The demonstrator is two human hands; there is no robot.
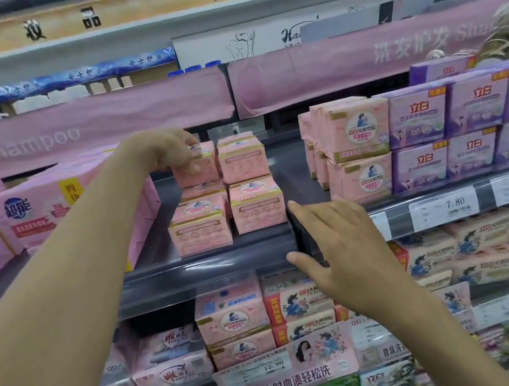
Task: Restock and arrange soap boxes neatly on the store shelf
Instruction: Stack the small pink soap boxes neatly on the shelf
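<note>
Pink soap boxes stand in two stacks on the dark middle shelf [211,261]. My left hand [167,152] reaches in and grips the top-left pink soap box [204,169], fingers curled over its upper front. Beside it sits the top-right box [242,159], with two lower boxes [199,224] underneath. My right hand [339,239] hovers with fingers spread and straight at the shelf's front edge, right of the stacks, holding nothing. To the right stand larger pink soap packs [355,134].
Purple soap packs [443,115] fill the shelf's right side, big pink packs [35,211] the left. Price tags [443,209] line the shelf rail. The lower shelf holds more pink soap boxes [234,318] and a promo sign [287,367]. A pink shampoo banner [65,131] hangs above.
</note>
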